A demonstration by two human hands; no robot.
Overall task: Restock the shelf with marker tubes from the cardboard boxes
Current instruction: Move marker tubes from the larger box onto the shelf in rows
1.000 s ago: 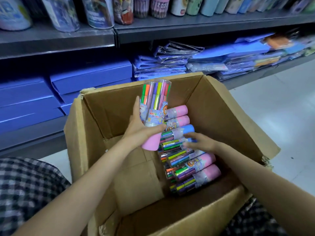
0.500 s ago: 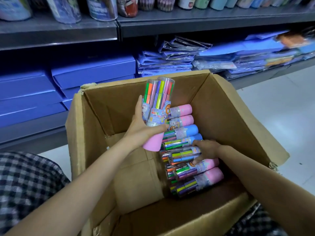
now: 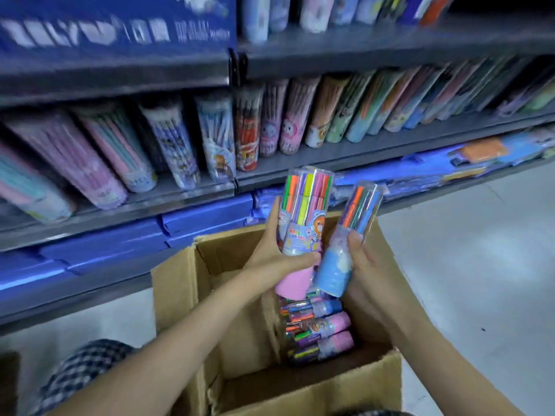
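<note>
The right hand (image 3: pixel 365 265) has now lifted a blue-capped tube (image 3: pixel 345 244) out of the cardboard box (image 3: pixel 180 283); the left hand (image 3: pixel 276 259) still grips the pink-capped tubes (image 3: pixel 303 217), ready for the shelf (image 3: pixel 360 154).

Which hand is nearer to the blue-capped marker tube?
Right. The right hand grips the blue-capped marker tube at its lower part. The left hand is just beside it, gripping the pink-capped tubes.
</note>
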